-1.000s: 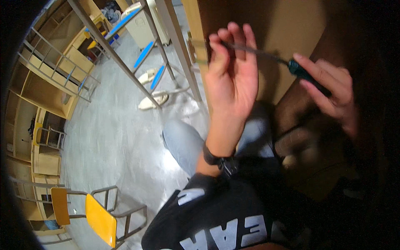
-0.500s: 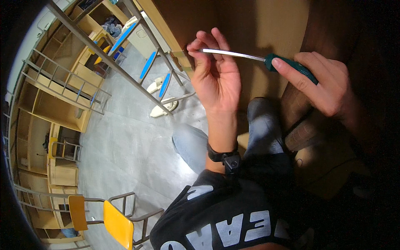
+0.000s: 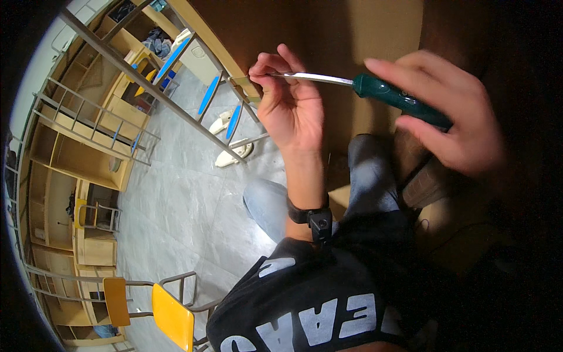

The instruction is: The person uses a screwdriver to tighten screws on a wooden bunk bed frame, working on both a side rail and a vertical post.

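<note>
A screwdriver [image 3: 381,91] with a dark green handle and a bright metal shaft lies nearly level between my two hands. The thumb and curled forefinger of my left hand [image 3: 296,114] close around the tip of the shaft, palm facing me, other fingers bent. Whether a small screw sits at the tip is hidden by the fingers. My right hand [image 3: 454,108] is loosely around the rear of the handle, with fingers above, thumb below and the butt toward the palm; it is slightly blurred. A black strap with a small camera [image 3: 321,226] circles my left wrist.
A brown wooden panel [image 3: 381,35] stands close in front of my hands. To the left are a metal ladder with blue treads [image 3: 209,95], pale slippers [image 3: 234,154] and a yellow chair [image 3: 174,317]. Wooden desks and shelves [image 3: 82,152] line the far left.
My right fingers have loosened and lifted off the handle's front, baring more of it. Both hands and the screwdriver have shifted slightly left; the left pinch stays at the tip.
</note>
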The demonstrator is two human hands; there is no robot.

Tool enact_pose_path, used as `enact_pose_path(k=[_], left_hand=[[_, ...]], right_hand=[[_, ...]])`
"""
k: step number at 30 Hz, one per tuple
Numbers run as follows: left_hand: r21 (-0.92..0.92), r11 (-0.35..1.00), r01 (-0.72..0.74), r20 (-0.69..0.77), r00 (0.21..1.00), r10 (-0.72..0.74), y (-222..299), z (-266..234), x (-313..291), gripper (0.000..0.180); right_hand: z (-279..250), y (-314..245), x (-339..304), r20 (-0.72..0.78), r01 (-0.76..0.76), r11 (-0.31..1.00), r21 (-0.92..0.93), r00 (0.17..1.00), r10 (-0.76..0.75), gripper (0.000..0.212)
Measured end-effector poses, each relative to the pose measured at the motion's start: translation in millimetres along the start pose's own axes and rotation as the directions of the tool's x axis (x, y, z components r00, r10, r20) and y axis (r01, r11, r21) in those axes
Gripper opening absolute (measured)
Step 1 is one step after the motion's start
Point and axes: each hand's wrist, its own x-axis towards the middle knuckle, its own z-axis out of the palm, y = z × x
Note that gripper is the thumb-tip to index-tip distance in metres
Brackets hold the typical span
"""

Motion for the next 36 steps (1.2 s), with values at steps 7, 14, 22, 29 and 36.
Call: enact_pose_path(k=[7,14,22,29,36], left_hand=[[0.092,0.996,-0.011,0.137,0.991,-0.001,-14.5,-8.0,-6.0,0.019],[0.235,0.971,0.028,0.227,0.970,-0.083,-7.8,-10.6,-3.0,0.014],[0.463,0.885,-0.040,0.260,0.961,-0.092,-8.5,-15.3,-14.0,0.028],[0.671,0.735,-0.102,0.252,0.963,-0.097,-32.0,-24.5,-15.5,0.015],[0.700,0.702,-0.131,0.254,0.964,-0.074,-30.5,-22.4,-17.2,0.019]], right_hand=[[3.5,-3.8,-7.3,0.205,-0.474,0.782,0.404,0.880,0.427,0.042],[-9.8,-12.5,8.7,0.332,-0.619,0.402,0.675,0.741,0.583,0.049],[12.9,5.0,-1.4,0.057,-0.143,0.957,0.251,0.989,0.133,0.043],[8.5,-1.0,-2.9,0.271,-0.436,0.176,0.883,0.778,0.567,0.035],[31.4,-2.1,-25.2,-0.459,-0.045,0.984,-0.171,0.888,-0.039,0.032]])
